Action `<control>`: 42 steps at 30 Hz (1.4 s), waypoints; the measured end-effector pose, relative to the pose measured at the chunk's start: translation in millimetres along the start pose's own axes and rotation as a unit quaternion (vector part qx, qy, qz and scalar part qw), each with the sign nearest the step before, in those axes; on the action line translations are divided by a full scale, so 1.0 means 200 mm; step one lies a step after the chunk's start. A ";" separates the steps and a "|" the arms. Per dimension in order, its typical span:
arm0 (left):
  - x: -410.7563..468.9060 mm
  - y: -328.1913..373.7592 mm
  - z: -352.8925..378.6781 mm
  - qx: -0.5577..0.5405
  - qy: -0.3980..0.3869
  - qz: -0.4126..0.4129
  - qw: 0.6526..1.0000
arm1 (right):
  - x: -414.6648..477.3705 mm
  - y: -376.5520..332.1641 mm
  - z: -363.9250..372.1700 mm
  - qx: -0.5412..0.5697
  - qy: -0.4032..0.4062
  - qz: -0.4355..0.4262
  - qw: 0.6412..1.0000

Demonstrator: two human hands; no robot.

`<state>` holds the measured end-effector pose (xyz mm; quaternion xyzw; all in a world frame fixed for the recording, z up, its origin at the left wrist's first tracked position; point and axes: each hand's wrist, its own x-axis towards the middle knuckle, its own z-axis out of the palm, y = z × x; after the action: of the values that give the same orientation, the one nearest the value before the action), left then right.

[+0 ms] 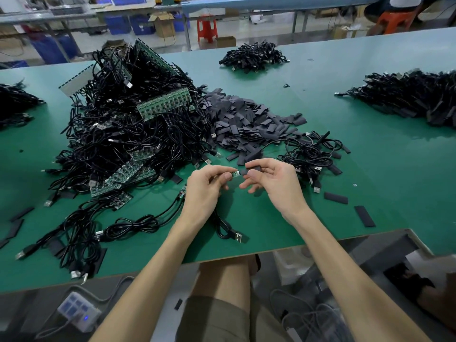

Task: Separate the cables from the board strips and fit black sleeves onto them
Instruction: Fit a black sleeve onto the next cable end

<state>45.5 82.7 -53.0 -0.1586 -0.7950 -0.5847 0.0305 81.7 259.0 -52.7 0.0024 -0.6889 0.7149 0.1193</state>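
Your left grip [207,182] pinches the cable [230,232] by its small green board end [236,173]. Your right grip [274,181] pinches a black sleeve [253,169] right against that end, above the near tabletop [370,169]. The sleeve pile [246,119] lies farther back.

Green tabletop [370,169] all round, black cables [118,139] heaped at ten o'clock with green board strips [165,104] speckled in rows, charcoal sleeves [246,119] at twelve, a red stool [207,28] far beyond.
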 end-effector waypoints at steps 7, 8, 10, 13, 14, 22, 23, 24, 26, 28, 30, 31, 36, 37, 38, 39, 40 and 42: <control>-0.01 0.01 0.00 0.001 0.002 0.006 1.000 | 0.00 0.01 -0.01 -0.026 -0.003 -0.006 1.000; -0.01 0.01 0.00 -0.002 0.002 0.006 1.000 | 0.00 0.01 -0.01 -0.027 -0.003 -0.007 1.000; -0.01 0.01 0.00 -0.002 0.000 0.010 1.000 | -0.01 0.01 -0.01 -0.032 0.000 -0.010 0.999; -0.01 0.00 0.00 0.006 -0.005 0.017 1.000 | -0.01 0.01 -0.02 -0.029 0.008 -0.013 0.999; -0.01 0.00 0.00 0.006 -0.005 0.017 1.000 | -0.01 0.01 -0.01 -0.021 0.006 -0.011 1.000; -0.01 0.00 0.01 -0.016 -0.001 -0.003 1.000 | -0.02 0.00 0.00 -0.035 -0.005 -0.015 0.999; -0.01 0.00 0.01 -0.017 0.000 -0.006 1.000 | -0.02 0.00 0.00 -0.041 -0.009 -0.016 0.999; -0.01 0.00 0.01 -0.017 0.001 -0.007 1.000 | -0.02 0.00 0.00 -0.046 -0.011 -0.017 0.999; -0.01 0.00 0.01 -0.018 0.002 -0.009 1.000 | -0.02 -0.01 0.00 -0.047 -0.009 -0.016 0.999; -0.01 0.00 0.01 -0.014 0.002 -0.010 1.000 | -0.02 0.00 0.00 -0.049 -0.009 -0.017 0.999; -0.01 0.00 0.00 -0.011 0.001 -0.009 1.000 | -0.02 0.00 0.00 -0.059 -0.011 -0.016 0.998; -0.01 0.00 0.00 -0.010 0.000 -0.009 1.000 | -0.02 0.00 0.00 -0.062 -0.008 -0.014 0.998; 0.00 -0.02 0.00 -0.007 -0.005 -0.007 1.000 | -0.02 0.01 -0.01 -0.121 -0.006 -0.007 0.993; 0.00 -0.02 0.00 -0.004 -0.008 -0.008 1.000 | -0.02 0.01 -0.01 -0.125 -0.003 -0.007 0.992; 0.00 -0.02 0.01 -0.001 -0.010 -0.008 1.000 | -0.03 0.01 -0.01 -0.125 -0.001 -0.007 0.992; 0.00 -0.03 0.01 0.002 -0.010 -0.008 1.000 | -0.03 0.01 -0.01 -0.124 -0.002 -0.008 0.992; 0.00 -0.03 0.01 0.003 -0.011 -0.007 1.000 | -0.03 0.00 0.00 -0.129 -0.006 -0.009 0.992; 0.01 -0.03 0.01 0.005 -0.010 -0.007 1.000 | -0.03 -0.01 0.00 -0.144 -0.012 -0.011 0.989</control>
<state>42.6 82.3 -59.5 -0.1586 -0.7995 -0.5790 0.0195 87.0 258.8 -52.2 0.0019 -0.7861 0.6068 0.1179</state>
